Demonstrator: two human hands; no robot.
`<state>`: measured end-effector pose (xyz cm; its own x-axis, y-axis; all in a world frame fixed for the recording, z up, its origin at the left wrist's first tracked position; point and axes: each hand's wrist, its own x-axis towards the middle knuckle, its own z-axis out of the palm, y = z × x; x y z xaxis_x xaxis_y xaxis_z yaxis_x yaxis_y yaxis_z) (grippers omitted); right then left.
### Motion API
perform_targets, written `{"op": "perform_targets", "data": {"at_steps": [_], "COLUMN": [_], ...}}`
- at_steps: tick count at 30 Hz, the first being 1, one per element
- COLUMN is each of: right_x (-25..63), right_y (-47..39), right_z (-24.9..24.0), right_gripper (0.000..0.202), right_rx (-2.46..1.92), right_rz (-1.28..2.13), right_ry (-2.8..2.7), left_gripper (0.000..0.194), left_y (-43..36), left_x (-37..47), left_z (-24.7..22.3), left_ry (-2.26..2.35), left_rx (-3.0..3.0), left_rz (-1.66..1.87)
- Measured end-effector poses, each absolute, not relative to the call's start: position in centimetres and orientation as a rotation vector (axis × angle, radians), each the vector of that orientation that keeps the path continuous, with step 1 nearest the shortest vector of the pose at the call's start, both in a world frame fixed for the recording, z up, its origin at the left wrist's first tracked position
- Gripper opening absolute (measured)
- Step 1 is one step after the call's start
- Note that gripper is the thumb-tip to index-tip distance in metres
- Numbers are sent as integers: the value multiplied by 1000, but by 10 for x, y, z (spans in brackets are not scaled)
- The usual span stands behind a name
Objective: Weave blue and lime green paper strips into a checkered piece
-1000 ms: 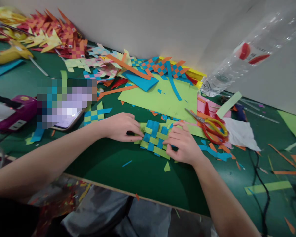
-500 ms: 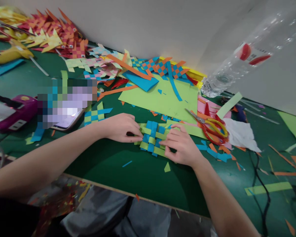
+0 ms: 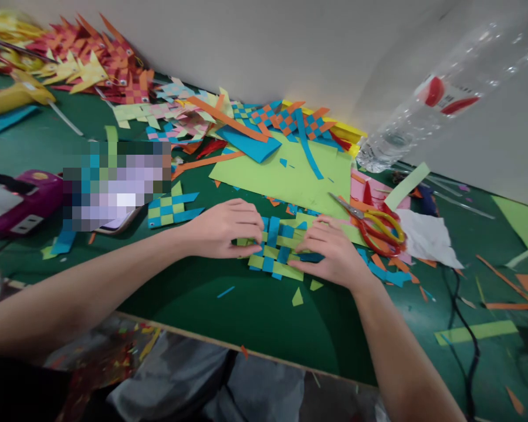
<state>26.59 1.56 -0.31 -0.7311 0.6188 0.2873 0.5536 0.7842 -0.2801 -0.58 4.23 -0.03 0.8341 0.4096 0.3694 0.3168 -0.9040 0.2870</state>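
Observation:
Between my hands lies a loosely woven piece of blue and green paper strips, flat on the green table. At its left edge, my left hand has thumb and bent fingers closed on the strip ends. My right hand grips the right edge, its thumb low on a green strip and its fingers curled over the others. The fingers hide parts of both edges. A small woven blue and green paper fish rests beyond my left forearm.
Scissors with red and yellow handles lie right of my right hand, near a white tissue. Green paper lies behind. A phone, a purple power strip and a glue gun are left; a plastic bottle leans back right.
My left fingers have shifted slightly right and curled further over the edge. My right hand has moved a little right, its thumb now lower on the weave. More of the paper fish shows.

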Motion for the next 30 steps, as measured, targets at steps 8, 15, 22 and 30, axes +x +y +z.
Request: {"op": "perform_targets", "data": {"at_steps": [8,15,22,30], "right_x": [268,269,273,278], "right_y": [18,19,22,26], "right_z": [-5,-3,-3,-3], "right_gripper": [24,23,29,32], "right_rx": [-946,-1052,-1146,-1158], "right_rz": [444,565,674,753], "right_ry": [-2623,-2586,-2575,-2546], "left_gripper": [42,50,49,49], "left_y": [29,26,27,28], "left_x": [9,9,7,5], "left_z": [-15,-17,-13,-10], "left_ry": [283,304,319,315], "left_rx": [2806,2839,2833,2886], "left_rz": [400,210,185,178]}}
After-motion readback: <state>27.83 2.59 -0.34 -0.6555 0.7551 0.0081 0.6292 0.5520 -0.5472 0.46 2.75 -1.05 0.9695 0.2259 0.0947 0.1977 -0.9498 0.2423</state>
